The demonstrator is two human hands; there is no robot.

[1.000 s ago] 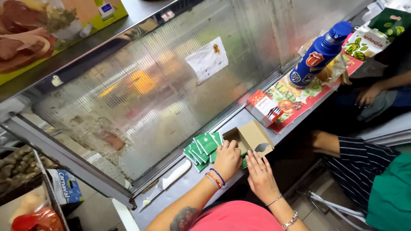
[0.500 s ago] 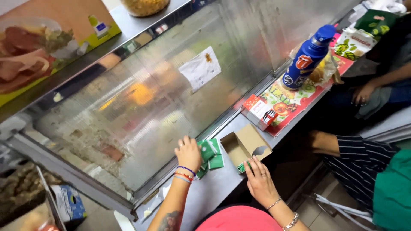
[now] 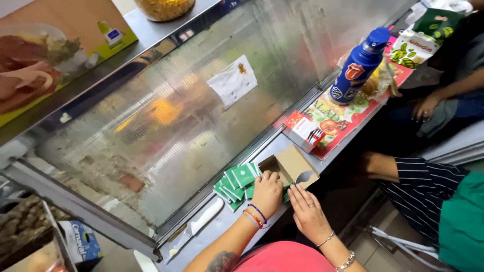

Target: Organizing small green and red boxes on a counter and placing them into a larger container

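Green sachets (image 3: 237,182) fanned on the bench (image 3: 282,146) beside the open carton (image 3: 291,167): we gather them squarely, left hand (image 3: 267,193) curled over them, right hand (image 3: 307,214) flat, empty.

A steel counter ledge (image 3: 282,143) runs below a foggy glass display case (image 3: 166,116).

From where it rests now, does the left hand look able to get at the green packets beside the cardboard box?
Probably yes. The left hand already lies against the fanned green packets, next to the open cardboard box. Nothing stands between them; the right hand sits apart, nearer the counter edge.
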